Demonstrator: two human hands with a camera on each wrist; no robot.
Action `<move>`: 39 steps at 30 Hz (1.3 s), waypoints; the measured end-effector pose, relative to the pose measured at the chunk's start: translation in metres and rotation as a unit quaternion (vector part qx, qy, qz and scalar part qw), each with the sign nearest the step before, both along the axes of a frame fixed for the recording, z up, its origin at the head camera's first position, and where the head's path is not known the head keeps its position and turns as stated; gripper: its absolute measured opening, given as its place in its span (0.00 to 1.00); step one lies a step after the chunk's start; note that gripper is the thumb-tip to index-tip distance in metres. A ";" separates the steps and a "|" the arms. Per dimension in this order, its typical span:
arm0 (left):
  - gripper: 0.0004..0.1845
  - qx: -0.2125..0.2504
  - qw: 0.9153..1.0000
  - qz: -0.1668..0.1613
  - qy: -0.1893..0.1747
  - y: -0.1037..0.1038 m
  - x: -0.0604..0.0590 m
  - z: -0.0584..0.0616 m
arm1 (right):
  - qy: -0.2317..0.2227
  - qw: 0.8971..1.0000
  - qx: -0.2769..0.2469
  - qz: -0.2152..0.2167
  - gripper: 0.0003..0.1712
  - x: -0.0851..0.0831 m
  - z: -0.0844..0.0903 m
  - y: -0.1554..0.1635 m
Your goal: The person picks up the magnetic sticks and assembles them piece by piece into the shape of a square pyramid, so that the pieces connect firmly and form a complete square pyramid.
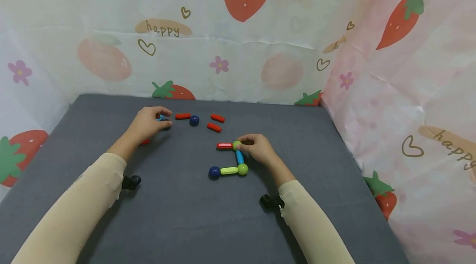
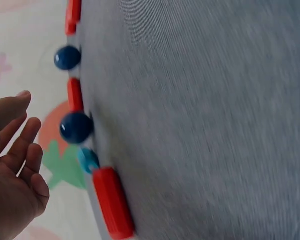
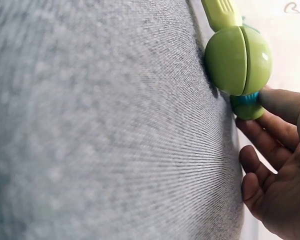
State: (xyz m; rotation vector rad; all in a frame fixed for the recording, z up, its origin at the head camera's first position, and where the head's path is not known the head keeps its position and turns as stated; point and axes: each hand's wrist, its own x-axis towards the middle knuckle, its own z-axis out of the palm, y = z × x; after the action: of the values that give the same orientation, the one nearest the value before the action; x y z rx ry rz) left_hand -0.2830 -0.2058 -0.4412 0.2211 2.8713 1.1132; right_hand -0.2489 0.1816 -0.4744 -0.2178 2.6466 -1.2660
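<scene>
Right now the build is mid-assembly: the right hand (image 1: 260,148) pinches the upper green ball (image 1: 236,145) at the corner where a red rod (image 1: 224,146) and a blue rod (image 1: 239,157) meet, its fingers curled onto that joint. Below, the blue rod runs down to a second green ball (image 1: 243,169), which joins a yellow rod (image 1: 229,170) ending in a navy ball (image 1: 214,172). The left hand (image 1: 148,121) rests farther back on the grey bench (image 1: 178,214), its grip closing on a small blue piece (image 1: 161,118) beside a dark ball; the wrist view shows its fingers only loosely curled. Loose red rods (image 1: 215,123) and another navy ball (image 1: 194,120) lie near it. Judging by this, the next move calls for bringing that piece over to the red rod's free end while the right hand steadies the frame.
</scene>
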 end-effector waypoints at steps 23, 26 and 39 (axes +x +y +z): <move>0.24 -0.098 0.995 -0.011 -0.024 -0.010 -0.019 -0.013 | -0.017 0.999 -0.026 -0.014 0.17 0.001 -0.002 0.000; 0.25 -0.108 0.994 -0.014 -0.022 -0.010 -0.022 -0.015 | -0.018 0.999 -0.029 -0.015 0.17 0.001 -0.002 0.000; 0.26 -0.137 0.990 -0.021 -0.020 -0.010 -0.021 -0.016 | -0.021 0.999 -0.042 -0.013 0.16 0.001 -0.003 0.002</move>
State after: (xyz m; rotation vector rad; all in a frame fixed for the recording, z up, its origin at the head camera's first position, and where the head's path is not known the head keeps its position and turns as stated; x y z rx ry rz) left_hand -0.3038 -0.2163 -0.4571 0.2387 2.9248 0.6964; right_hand -0.2483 0.1840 -0.4779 -0.1674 2.5730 -1.3766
